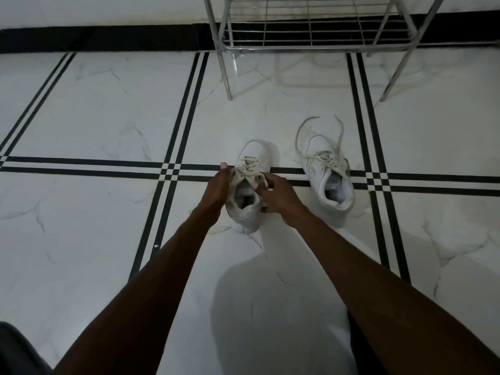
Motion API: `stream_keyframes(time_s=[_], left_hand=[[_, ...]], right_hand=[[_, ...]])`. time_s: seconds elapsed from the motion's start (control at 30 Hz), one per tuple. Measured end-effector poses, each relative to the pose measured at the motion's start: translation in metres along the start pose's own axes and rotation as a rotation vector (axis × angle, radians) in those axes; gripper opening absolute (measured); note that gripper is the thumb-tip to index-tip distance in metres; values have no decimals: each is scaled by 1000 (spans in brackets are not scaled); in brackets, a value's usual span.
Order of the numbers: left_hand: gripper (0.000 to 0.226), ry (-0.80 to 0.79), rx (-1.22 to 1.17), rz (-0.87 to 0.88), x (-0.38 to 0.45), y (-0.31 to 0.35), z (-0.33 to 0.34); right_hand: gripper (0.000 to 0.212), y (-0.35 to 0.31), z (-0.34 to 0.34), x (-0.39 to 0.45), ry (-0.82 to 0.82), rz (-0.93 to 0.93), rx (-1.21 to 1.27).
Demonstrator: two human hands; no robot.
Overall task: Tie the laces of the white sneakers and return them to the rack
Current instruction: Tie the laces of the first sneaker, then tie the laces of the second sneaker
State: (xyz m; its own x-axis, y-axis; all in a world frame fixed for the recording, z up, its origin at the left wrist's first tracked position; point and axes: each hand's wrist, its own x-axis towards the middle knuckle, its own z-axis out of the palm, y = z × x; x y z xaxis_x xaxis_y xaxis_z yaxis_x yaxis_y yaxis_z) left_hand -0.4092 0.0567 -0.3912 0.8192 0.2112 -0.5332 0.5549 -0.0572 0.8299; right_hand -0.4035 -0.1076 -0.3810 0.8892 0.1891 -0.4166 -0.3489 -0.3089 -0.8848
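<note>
Unlaced second sneaker (327, 171) before empty rack (311, 31)

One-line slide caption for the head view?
Both hands work the laces of one white sneaker; the other lies untied before the rack.

Dim, soft blur; wide-angle bending at edges; shadow on floor (270, 307).

Bare floor (94, 117) is lying open to the left, giving a hand free passage. To the right, the second sneaker (328, 175) and its loose laces (303, 128) are crowding the way, and the rack's legs (227, 74) are standing just beyond.
</note>
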Motion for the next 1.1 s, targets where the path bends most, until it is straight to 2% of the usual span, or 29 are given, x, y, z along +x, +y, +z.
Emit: stream_keyframes(time_s=[0.07,0.13,0.2,0.23,0.33,0.4,0.47,0.53,0.6,0.67,0.73,0.8,0.93,1.1], left_hand=[[63,-12,28,20,2,0,-4],[58,8,105,89,2,0,-2],[47,139,258,201,3,3,4],[43,220,343,273,3,5,9],[37,374,524,539,1,21,31],[29,336,490,624,-4,34,57],[28,264,404,607,-13,49,88],[34,137,298,482,-7,53,119],[55,-35,221,297,-1,52,144],[67,-86,361,267,2,47,162],[60,-72,403,303,1,41,174],[57,-11,391,321,0,39,178],[54,-4,339,283,-4,35,177],[43,3,295,319,-9,28,170]], right_hand=[[34,-2,2,3,1,-11,-14],[47,-3,-3,7,-1,11,-2],[59,-6,-14,9,37,15,-43],[59,-7,-22,9,64,0,-60],[37,-11,-55,10,148,-43,-55],[23,-13,-82,8,233,-87,-23],[16,-10,-112,6,382,-128,-51],[21,-2,-143,4,484,-122,-125],[39,9,-164,3,457,-86,-232],[52,20,-176,1,353,-45,-332],[46,27,-177,-1,266,-44,-367],[39,32,-174,0,261,-57,-354],[30,36,-169,-2,271,-60,-358],[39,35,-163,-6,222,3,-276]])
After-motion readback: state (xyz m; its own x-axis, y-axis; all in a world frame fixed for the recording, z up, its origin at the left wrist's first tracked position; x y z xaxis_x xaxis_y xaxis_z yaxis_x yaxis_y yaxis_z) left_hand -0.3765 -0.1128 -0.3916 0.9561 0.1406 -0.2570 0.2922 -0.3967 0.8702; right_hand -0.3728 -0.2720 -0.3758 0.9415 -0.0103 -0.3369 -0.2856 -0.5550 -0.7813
